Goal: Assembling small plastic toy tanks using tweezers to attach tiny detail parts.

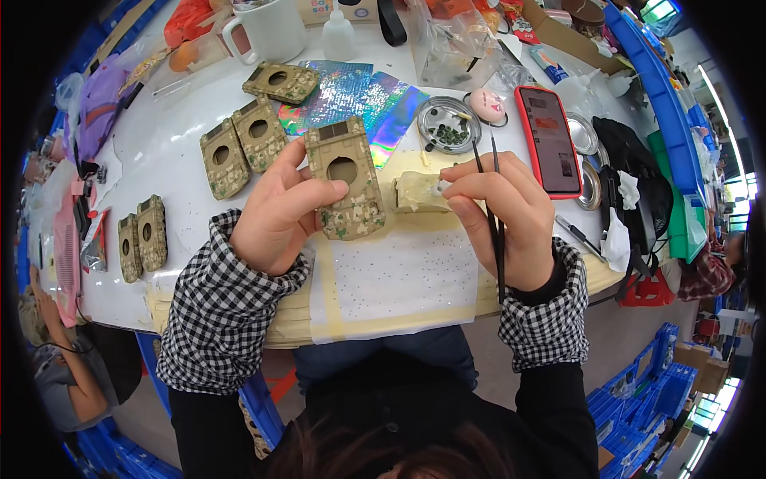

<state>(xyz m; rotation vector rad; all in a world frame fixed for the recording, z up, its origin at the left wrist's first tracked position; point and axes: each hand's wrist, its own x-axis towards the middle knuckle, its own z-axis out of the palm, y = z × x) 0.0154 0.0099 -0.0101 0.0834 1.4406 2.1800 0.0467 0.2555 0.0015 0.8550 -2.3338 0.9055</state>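
My left hand [274, 214] grips a camouflage toy tank hull [351, 217] by its side, thumb at the edge of its round hole. In my right hand [515, 211] is a pair of black tweezers [500, 259], slanting between the fingers with tips pointing away. Its thumb and fingertips pinch a small whitish piece [441, 186], too small to name, at a yellowish tape-covered block [415, 195]. Just beyond lies a round tin [449, 145] with small dark green parts. Several more hulls [257, 129] rest on the table to the left.
A speckled white sheet [391, 279] edged with yellow tape lies before me. A red-cased phone [549, 144] is at the right. Farther back are a white mug [271, 33], a squeeze bottle [339, 38], shiny holographic film [339, 92] and clear plastic bags [455, 52].
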